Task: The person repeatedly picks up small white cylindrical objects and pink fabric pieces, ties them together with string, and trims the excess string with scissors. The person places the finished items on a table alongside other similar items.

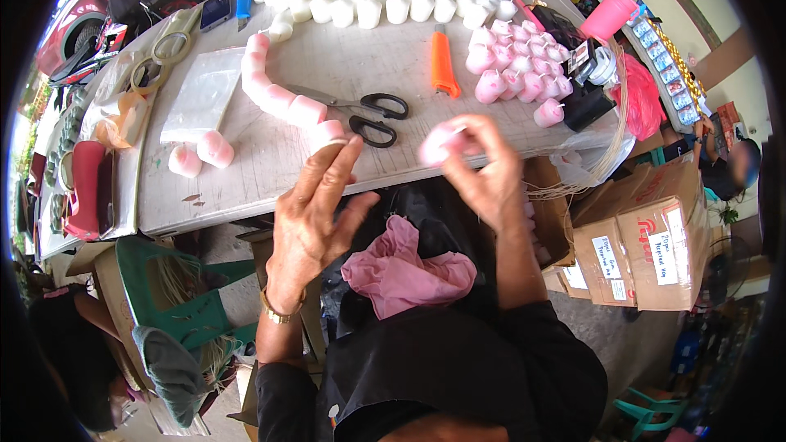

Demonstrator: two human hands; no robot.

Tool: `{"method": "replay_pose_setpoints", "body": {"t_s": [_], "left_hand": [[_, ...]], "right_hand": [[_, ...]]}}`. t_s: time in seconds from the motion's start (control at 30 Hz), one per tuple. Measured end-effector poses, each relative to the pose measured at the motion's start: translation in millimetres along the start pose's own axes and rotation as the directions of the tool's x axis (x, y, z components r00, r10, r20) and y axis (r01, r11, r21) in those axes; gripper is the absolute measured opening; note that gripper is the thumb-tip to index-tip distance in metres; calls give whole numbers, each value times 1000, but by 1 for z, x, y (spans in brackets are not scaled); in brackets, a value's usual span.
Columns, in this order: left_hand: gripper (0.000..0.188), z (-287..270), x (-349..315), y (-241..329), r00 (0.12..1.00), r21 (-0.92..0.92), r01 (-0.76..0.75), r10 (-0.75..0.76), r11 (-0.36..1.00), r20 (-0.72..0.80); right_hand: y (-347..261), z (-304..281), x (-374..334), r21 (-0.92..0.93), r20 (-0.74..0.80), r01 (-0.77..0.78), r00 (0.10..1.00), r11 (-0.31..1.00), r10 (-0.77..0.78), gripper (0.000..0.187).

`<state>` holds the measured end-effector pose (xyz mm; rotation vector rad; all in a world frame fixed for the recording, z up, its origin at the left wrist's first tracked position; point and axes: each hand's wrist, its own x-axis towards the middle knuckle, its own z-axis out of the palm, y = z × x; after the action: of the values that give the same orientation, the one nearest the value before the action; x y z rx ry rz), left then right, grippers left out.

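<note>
My right hand (490, 173) pinches a small pink candle (442, 144) between thumb and fingers, just over the table's near edge. With its fingers stretched and the thumb apart, my left hand (307, 217) reaches up to the nearest candle (328, 133) of a curved row of pink-and-white candles (278, 100) lying on their sides. Its fingertips overlap that candle; I cannot tell whether they touch it. Black-handled scissors (385, 105) lie beside the row, their blades partly behind it. A pink cloth (405, 270) rests on my lap. Left of the row sit loose pink candles (214, 150).
White candles (370, 10) crowd the table's far side, with pink ones (524, 65) standing at right. An orange cutter (443, 65) lies between. Clear plastic (205, 94), tape rolls (170, 47) and a red case (86, 188) occupy the left. Cardboard boxes (634, 250) stand right of me.
</note>
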<state>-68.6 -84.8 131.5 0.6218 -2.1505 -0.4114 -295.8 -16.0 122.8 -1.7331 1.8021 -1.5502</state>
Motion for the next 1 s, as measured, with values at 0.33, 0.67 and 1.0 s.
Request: {"method": "replay_pose_setpoints", "body": {"t_s": [0.33,0.67,1.0], "left_hand": [[33,-8,-51,25,965,-164,197,-221,967,-143],[22,3,-86,39,947,-351,254,-305,901,-96],[26,5,-38,11,977,-221,138,-170,965,-131]], "right_hand": [[35,-20,11,-423,-360,29,912,906,-197,32],[-46,53,-35,139,426,308,839,941,-338,38],[-55,46,-19,125,99,497,855,859,-509,30]]}}
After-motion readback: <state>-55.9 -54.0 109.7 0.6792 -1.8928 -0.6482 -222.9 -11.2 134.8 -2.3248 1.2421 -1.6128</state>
